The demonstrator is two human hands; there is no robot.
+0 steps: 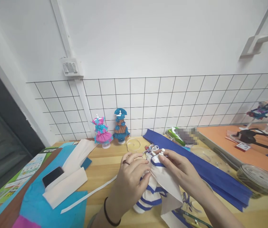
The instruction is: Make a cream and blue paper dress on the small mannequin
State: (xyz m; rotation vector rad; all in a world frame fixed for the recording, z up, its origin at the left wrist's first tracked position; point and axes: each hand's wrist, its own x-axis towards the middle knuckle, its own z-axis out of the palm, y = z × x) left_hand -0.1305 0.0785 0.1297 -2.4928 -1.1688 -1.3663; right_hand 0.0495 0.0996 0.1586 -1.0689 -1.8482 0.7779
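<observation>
A small dress form in a white and blue crepe-paper dress [148, 200] leans between my hands over the wooden table. My right hand [180, 164] grips it near the shoulders, thumb and fingers around the bodice just below the white neck knob [162, 152]. At the waist, my left hand [132, 177] pinches with thumb and forefinger; whether it holds the paper or a thread there is too small to tell. A loose sheet of white crepe paper [170, 185] hangs from the dress's right side. Blue bands edge the tiered skirt, partly covered by my left hand.
Two dressed forms, one pink [103, 137] and one teal-brown [121, 128], stand by the wall. Folded blue crepe paper [200, 169] lies right, near a ribbon spool [261, 179]. Left are white paper rolls [66, 186], a phone [53, 176] and a white strip [88, 194]. Scissors [193, 218] lie in front.
</observation>
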